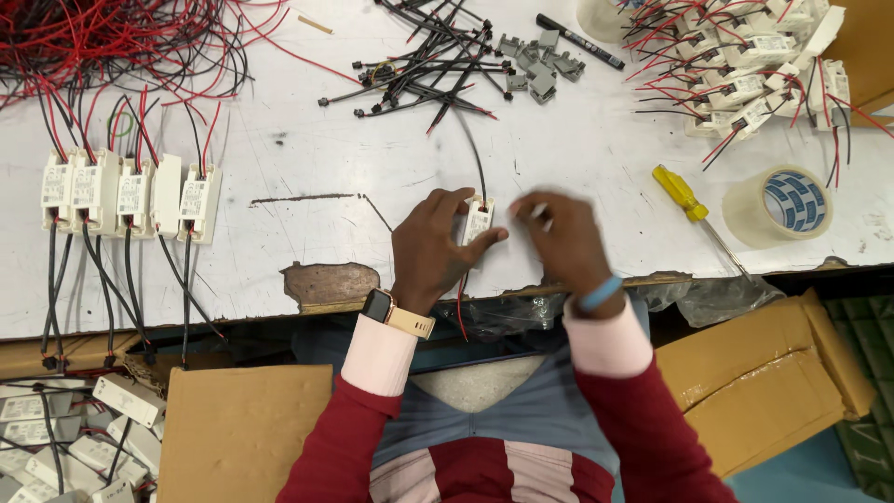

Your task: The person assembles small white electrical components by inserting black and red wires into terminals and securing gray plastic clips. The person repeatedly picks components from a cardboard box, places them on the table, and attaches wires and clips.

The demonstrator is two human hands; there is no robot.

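Left hand [430,244] had the white module [478,222], fingers and thumb clamped round it, near the counter's [307,140] front edge. The module stood lengthwise away from the person, black wire out its far end, red wire trailing off the near one. Right hand [559,244] sat just right of the module, blurred, fingertips pinched toward its top corner; whether they gripped anything, I couldn't tell. The yellow screwdriver [680,193] lay well right of the module, beside the tape roll [790,203].
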